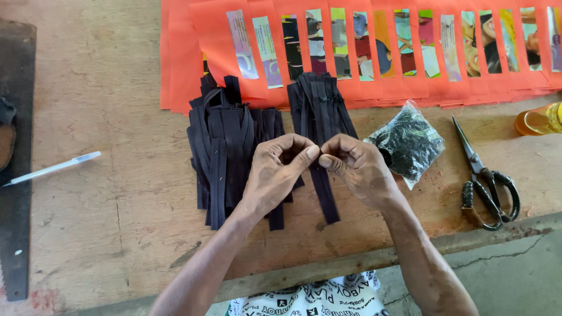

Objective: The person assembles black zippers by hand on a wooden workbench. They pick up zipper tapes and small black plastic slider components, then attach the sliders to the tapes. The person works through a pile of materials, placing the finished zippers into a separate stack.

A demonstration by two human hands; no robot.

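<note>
My left hand (275,172) and my right hand (357,167) meet at the fingertips over the wooden table, both pinching the top of one black zipper strip (326,202) that hangs down toward me. A pile of black zipper strips (225,140) lies under and left of my left hand. A second, narrower bundle of black strips (321,102) lies just beyond my fingertips. A clear plastic bag of small black pieces (407,143) sits right beside my right hand.
A row of orange paper sheets (187,52) with colourful picture strips runs along the far side. Black-handled scissors (486,175) lie at the right, an amber bottle (538,120) at the far right edge. A white pen (52,168) and a saw blade (14,175) lie left.
</note>
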